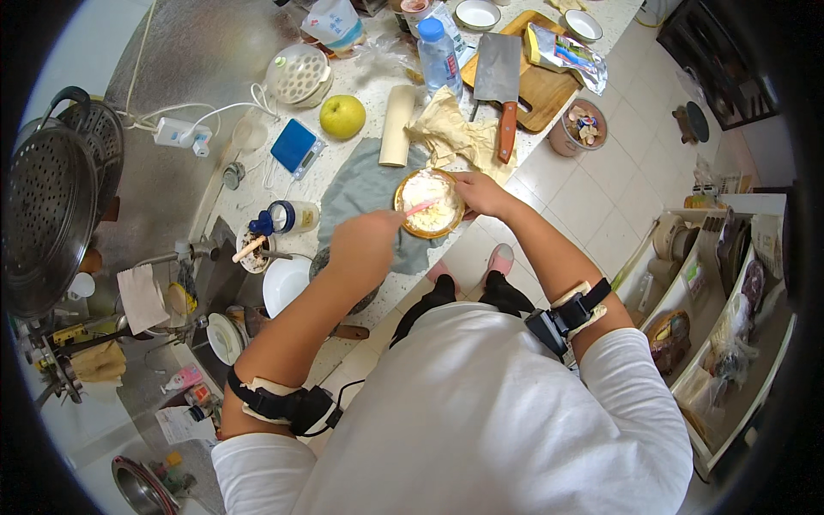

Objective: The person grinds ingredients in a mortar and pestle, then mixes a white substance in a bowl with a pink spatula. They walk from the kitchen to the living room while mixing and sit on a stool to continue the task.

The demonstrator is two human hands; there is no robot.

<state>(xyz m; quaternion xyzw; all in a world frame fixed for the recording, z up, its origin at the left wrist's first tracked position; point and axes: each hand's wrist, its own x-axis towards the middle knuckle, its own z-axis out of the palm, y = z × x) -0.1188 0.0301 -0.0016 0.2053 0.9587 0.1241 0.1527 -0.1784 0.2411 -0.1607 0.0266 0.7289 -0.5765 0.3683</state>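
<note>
My left hand, slightly blurred, is closed around a pink utensil, probably a spatula or spoon. Its far end dips into a white, floury mixture with yellowish lumps. This mixture lies in a round bowl with an amber rim. My right hand grips the bowl's right side, thumb near the rim and fingers partly hidden below. Under the bowl a grey cloth is spread on the speckled countertop.
Beyond the bowl lie a beige roll, crumpled wrapping and a cleaver with its handle towards me. A yellow-green fruit, a blue scale and a lidded jar stand left. A waste bin is right.
</note>
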